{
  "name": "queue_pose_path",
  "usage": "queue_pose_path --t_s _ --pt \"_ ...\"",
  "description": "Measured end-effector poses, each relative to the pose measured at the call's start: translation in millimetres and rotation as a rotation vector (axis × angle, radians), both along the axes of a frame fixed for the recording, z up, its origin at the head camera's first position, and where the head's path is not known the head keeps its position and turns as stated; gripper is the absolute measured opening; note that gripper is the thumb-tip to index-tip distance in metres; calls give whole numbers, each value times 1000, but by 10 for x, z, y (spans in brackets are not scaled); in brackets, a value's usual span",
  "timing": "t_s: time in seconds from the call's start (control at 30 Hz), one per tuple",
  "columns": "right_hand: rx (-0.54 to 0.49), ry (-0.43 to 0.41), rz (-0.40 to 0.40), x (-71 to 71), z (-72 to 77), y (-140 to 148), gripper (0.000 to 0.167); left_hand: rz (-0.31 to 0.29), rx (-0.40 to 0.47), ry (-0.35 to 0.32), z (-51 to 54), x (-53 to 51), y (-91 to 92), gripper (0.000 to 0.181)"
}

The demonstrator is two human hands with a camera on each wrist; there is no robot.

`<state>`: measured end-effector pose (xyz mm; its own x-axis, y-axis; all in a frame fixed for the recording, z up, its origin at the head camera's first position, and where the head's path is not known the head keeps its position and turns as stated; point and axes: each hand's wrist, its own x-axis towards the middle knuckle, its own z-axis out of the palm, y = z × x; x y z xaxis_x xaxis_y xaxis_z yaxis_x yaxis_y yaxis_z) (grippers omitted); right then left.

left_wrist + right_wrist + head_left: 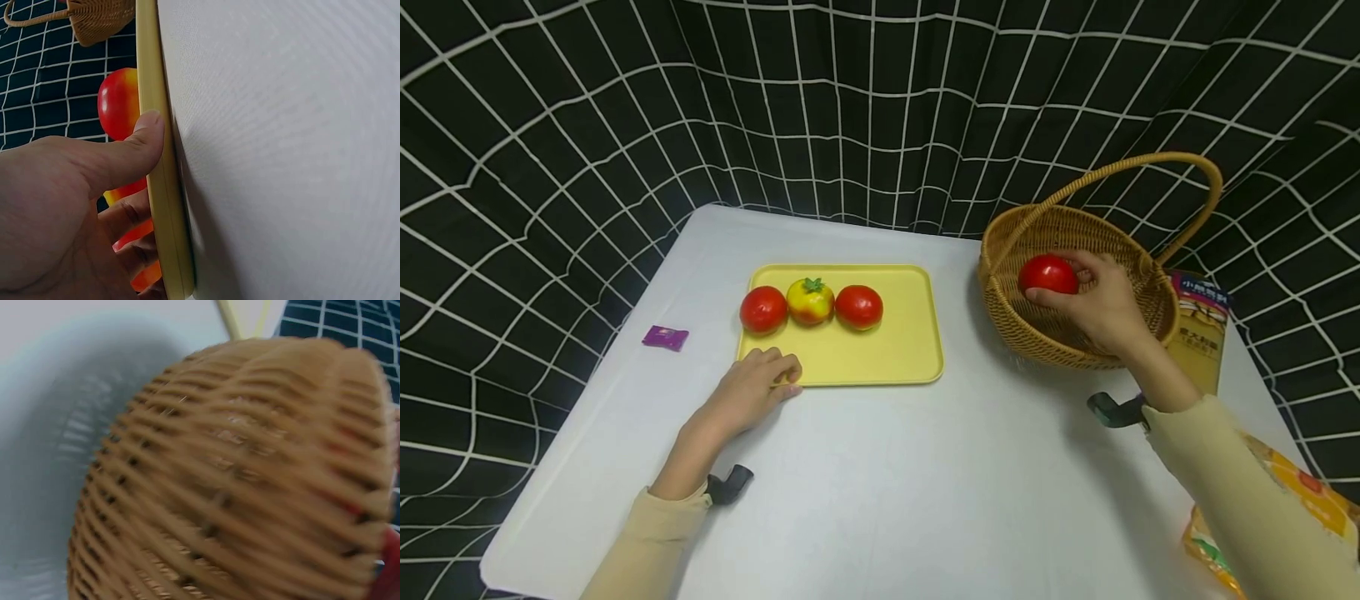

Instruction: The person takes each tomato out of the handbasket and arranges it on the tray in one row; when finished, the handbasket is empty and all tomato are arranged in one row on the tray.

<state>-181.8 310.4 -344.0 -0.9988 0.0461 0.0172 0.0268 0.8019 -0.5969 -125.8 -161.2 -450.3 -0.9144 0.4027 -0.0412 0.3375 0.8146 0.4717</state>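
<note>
My right hand [1105, 302] grips a red tomato [1047, 273] inside the mouth of a wicker basket [1000, 292]. Seen from the right wrist, the woven side of the basket [231, 469] hides most of that hand. At the near left corner of a yellow tray [880, 358], my left hand [752, 389] pinches the rim. Its thumb lies on the outer side of the tray edge [159, 187] in the left wrist view, fingers on the inner side. Along the tray's left half sit a red tomato [763, 310], a yellow-and-red tomato [810, 302] and another red tomato [859, 307].
A small purple packet [666, 337] lies left of the tray. Behind the basket's right side is a tan and purple package [1201, 329]. An orange bag [1210, 542] lies partly under the right sleeve. Black cloth with a white grid [850, 108] surrounds the white table [880, 483].
</note>
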Motion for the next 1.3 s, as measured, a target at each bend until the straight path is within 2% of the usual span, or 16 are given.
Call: queue_pose_path --t_s 0.3,0.47,0.77,1.03,1.3 --pt "-28 59 12 181 205 -232 71 -1 -5 2 19 0 -2 14" --pt "-53 83 46 245 253 -370 69 -1 -3 -2 26 2 0 14" --pt "-97 77 80 284 226 -567 65 2 -9 -9 7 -6 3 13" --pt "-160 109 132 288 195 -790 57 4 -8 -2 12 -5 10 14" --pt "-198 42 163 216 82 -1019 56 6 6 -4 9 1 11 13"
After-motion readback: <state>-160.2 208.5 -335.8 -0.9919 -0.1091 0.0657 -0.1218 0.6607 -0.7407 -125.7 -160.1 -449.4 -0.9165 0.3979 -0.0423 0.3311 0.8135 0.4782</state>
